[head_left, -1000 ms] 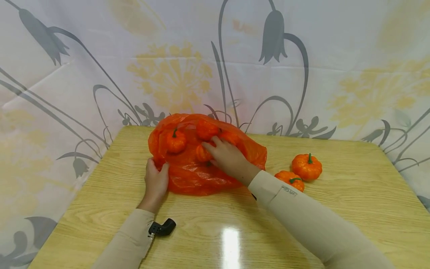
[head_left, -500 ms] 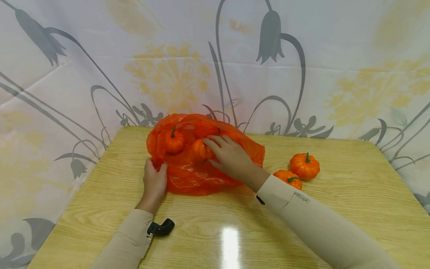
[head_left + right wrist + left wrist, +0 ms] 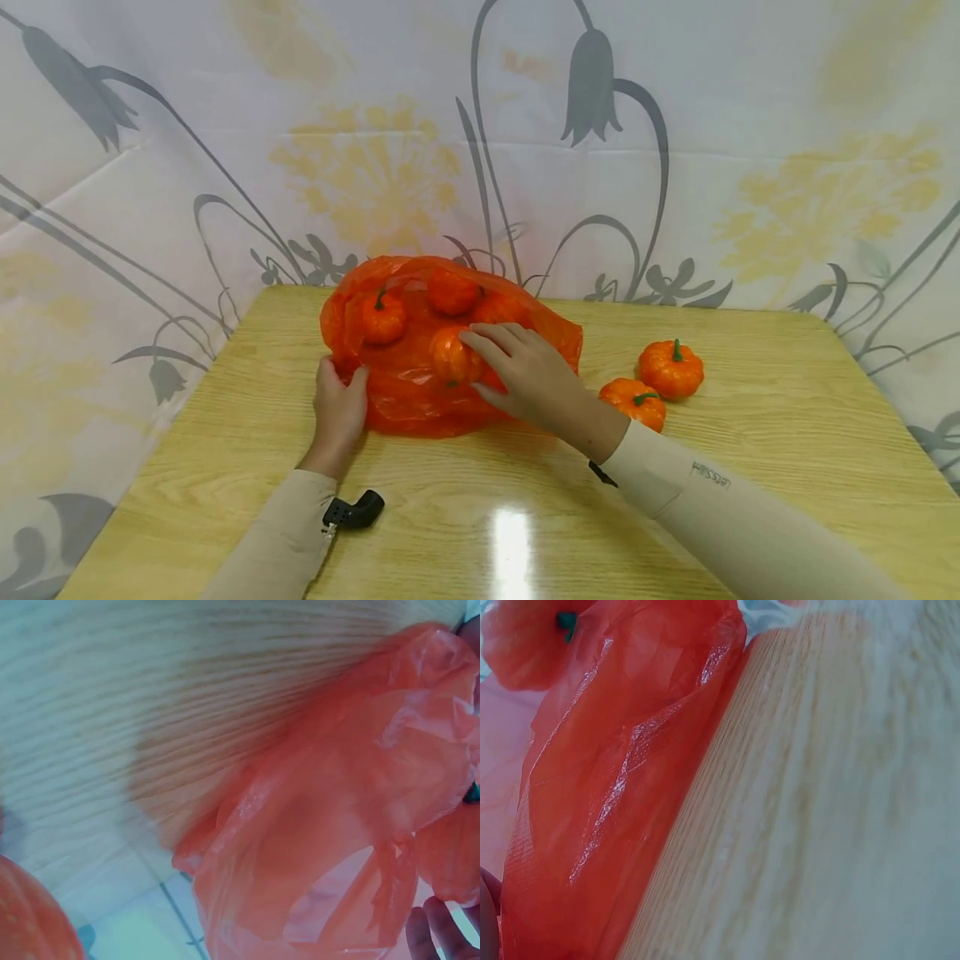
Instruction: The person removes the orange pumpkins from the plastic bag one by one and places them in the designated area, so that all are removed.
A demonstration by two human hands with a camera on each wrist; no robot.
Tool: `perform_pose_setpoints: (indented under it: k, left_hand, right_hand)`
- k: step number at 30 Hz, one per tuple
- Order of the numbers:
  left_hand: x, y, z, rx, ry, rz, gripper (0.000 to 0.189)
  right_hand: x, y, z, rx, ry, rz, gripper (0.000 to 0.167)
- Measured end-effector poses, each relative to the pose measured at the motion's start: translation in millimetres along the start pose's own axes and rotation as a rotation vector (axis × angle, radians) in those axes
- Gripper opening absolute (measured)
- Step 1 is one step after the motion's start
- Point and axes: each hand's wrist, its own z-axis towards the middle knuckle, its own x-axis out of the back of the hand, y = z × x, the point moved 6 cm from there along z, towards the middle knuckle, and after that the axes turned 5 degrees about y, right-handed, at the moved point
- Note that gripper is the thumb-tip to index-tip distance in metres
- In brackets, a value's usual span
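A small orange pumpkin [image 3: 454, 357] with a green stem is held at the fingertips of my right hand [image 3: 528, 375], over the open red plastic bag [image 3: 420, 410]. The same pumpkin [image 3: 451, 855] shows at the right wrist view's edge, fingers [image 3: 444, 930] beside it. My left hand [image 3: 339, 410] grips the bag's near left edge, thumb on the outer side. Inside the bag sit a pumpkin [image 3: 384, 318] on the left, another pumpkin [image 3: 452, 292] at the back and a third pumpkin [image 3: 498, 309] partly behind my right hand. The left wrist view shows mostly red film [image 3: 622, 787].
Two more pumpkins lie on the wooden table [image 3: 787, 467] right of the bag: one pumpkin [image 3: 671, 370] farther back, the other pumpkin [image 3: 632, 402] near my right wrist. A flower-patterned cloth [image 3: 675, 50] hangs behind. A black device [image 3: 356, 510] is fixed at my left sleeve.
My right hand has drawn the pumpkin up from among the others and toward me, so it shows more fully. The left hand keeps its hold on the bag. The head view shifts slightly.
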Motion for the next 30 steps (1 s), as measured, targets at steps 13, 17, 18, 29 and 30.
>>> perform_pose_setpoints:
  k: [13, 17, 18, 29, 30]
  left_hand:
    - [2.0, -0.8, 1.8, -0.026, 0.024, 0.0, 0.04]
    - [2.0, -1.3, 2.6, -0.037, 0.039, 0.019, 0.04]
    - [1.8, -1.4, 2.6, -0.036, 0.038, 0.019, 0.04]
    - [1.3, -0.3, 1.1, -0.023, 0.027, 0.017, 0.042]
    - [1.3, -0.2, 1.1, -0.022, 0.024, 0.018, 0.042]
  right_hand:
    - [24.7, -4.8, -25.6, -0.06, 0.068, 0.092, 0.067]
    - [35.0, -5.5, -37.8, -0.1, 0.072, 0.137, 0.067]
    - [37.7, -5.7, -41.2, -0.109, 0.077, 0.151, 0.066]
    - [64.0, -3.5, -85.7, -0.27, 0.086, 0.216, 0.06]
    - [65.8, -2.6, -89.9, -0.292, 0.074, 0.214, 0.06]
